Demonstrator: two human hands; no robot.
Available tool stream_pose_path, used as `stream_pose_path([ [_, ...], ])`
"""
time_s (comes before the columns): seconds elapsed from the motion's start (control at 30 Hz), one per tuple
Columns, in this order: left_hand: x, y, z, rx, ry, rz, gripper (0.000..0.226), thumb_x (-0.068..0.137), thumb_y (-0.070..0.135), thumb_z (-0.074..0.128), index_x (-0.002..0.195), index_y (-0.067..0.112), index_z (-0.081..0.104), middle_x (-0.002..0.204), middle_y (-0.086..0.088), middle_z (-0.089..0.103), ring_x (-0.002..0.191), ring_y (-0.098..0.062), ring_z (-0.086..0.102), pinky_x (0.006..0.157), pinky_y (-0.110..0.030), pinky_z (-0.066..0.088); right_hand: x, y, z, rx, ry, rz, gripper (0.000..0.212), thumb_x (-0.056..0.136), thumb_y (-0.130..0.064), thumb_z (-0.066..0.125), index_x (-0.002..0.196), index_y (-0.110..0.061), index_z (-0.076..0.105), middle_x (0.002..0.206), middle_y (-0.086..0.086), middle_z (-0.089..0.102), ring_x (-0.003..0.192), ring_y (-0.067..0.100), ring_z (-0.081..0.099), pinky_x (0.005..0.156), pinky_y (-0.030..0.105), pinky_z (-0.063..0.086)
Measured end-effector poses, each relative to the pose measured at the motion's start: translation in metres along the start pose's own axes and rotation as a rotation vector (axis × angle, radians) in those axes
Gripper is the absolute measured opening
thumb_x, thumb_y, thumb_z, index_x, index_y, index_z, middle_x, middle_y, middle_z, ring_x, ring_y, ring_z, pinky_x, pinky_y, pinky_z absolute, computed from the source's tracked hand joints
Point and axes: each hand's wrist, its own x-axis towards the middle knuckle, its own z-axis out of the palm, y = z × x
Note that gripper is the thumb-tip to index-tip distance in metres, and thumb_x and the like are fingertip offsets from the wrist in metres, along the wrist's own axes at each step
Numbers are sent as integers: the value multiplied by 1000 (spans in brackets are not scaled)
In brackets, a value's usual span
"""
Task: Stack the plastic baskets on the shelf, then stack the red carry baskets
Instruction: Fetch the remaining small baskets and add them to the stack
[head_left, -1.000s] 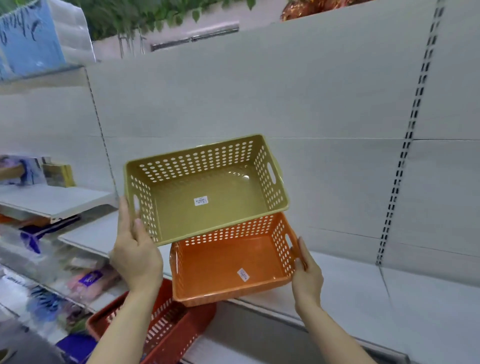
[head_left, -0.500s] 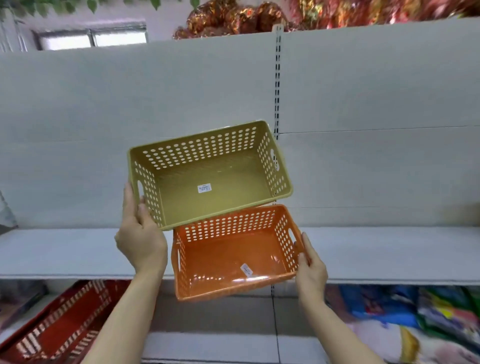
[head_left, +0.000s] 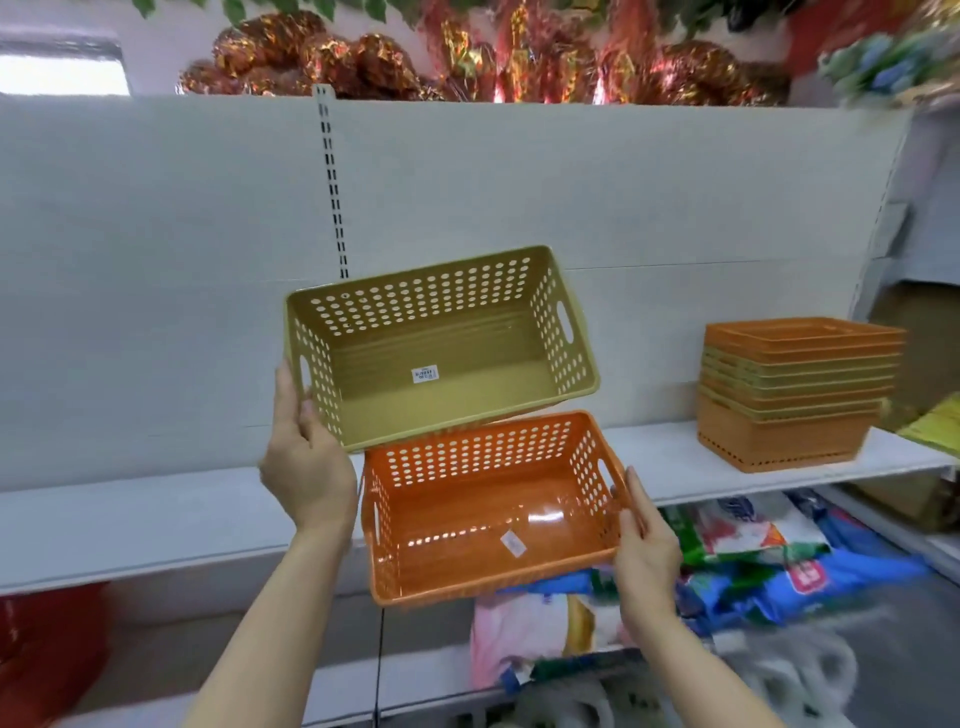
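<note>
My left hand (head_left: 306, 457) grips the left end of an olive-green perforated basket (head_left: 441, 348), held up in front of the shelf back. Just below it, my right hand (head_left: 644, 545) holds the right end of an orange perforated basket (head_left: 488, 514). Both baskets tilt their open sides toward me, and each has a small label inside. The green one's lower edge overlaps the orange one's far rim. On the white shelf (head_left: 130, 525) at the right stands a stack of orange and green baskets (head_left: 795, 389). A red carry basket (head_left: 47, 660) shows blurred at the lower left.
The white shelf runs left to right behind the baskets, with a slotted upright (head_left: 332, 182) in the back panel. Packaged goods (head_left: 753, 551) lie on the lower shelf at the right. Shiny red and gold decorations (head_left: 467, 57) sit on top.
The view has swung right: the stack of baskets has come into sight and the red carry basket has slid to the left edge. Both hands still hold their baskets the same way.
</note>
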Motion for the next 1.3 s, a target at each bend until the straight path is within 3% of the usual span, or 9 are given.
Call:
stream_pose_path([
  [0.13, -57, 19, 40, -32, -36, -17, 45, 108, 17, 41, 152, 24, 42, 117, 23, 49, 73, 32, 49, 64, 3, 38, 22, 0, -72, -43, 75, -23, 44, 101, -10, 43, 139, -30, 49, 136, -11, 52, 121, 10, 50, 98, 31, 46],
  [0.4, -95, 48, 108, -41, -81, 42, 46, 107, 18, 40, 153, 26, 42, 103, 16, 60, 67, -1, 56, 62, -25, 52, 59, -7, -137, -7, 162, -41, 45, 100, -2, 40, 140, -19, 49, 137, -4, 52, 92, -10, 53, 57, -6, 36],
  [0.53, -99, 61, 142, -63, -93, 55, 46, 107, 17, 40, 152, 25, 43, 117, 15, 60, 77, 19, 58, 64, 0, 43, 80, -7, -156, -29, 196, -69, 46, 100, -3, 40, 141, -22, 47, 134, -5, 54, 95, -13, 56, 66, 1, 42],
  [0.63, -98, 74, 171, -71, -63, 68, 47, 106, 19, 40, 152, 26, 44, 129, 3, 67, 94, -4, 64, 84, -19, 52, 104, -17, -172, -35, 229, -112, 46, 100, -4, 41, 139, -28, 49, 134, -9, 55, 111, 5, 55, 72, 2, 41],
  [0.7, -97, 85, 190, -88, -56, 61, 47, 105, 19, 42, 151, 26, 45, 135, 0, 65, 102, -4, 59, 95, -19, 46, 117, -22, -182, -7, 256, -138, 46, 100, -3, 41, 139, -27, 50, 132, -14, 52, 102, -10, 54, 69, -3, 38],
  [0.77, -99, 96, 206, -106, -52, 70, 47, 105, 19, 43, 151, 26, 45, 132, 13, 59, 103, 10, 49, 90, 0, 35, 128, -27, -192, 23, 265, -171, 46, 100, -4, 41, 139, -27, 49, 130, -19, 49, 95, -21, 51, 68, -6, 36],
  [0.9, -109, 118, 239, -151, -51, 98, 47, 105, 19, 43, 151, 27, 45, 134, 16, 55, 103, 9, 49, 78, 13, 27, 164, -34, -212, 47, 258, -233, 45, 101, -6, 41, 139, -29, 50, 135, -20, 48, 123, -3, 45, 87, -4, 34],
  [1.13, -134, 150, 300, -219, 71, 140, 51, 98, 28, 41, 149, 34, 46, 140, 10, 61, 118, -3, 62, 106, -26, 48, 241, -52, -265, 97, 188, -308, 45, 101, -8, 42, 138, -32, 52, 128, -35, 47, 119, -16, 42, 90, -3, 32],
  [1.3, -144, 161, 330, -281, 84, 154, 51, 94, 38, 40, 144, 46, 43, 141, 21, 58, 120, -2, 62, 104, -37, 52, 277, -54, -291, 126, 165, -302, 47, 101, -9, 43, 132, -45, 50, 127, -36, 46, 107, -19, 48, 87, 1, 40],
])
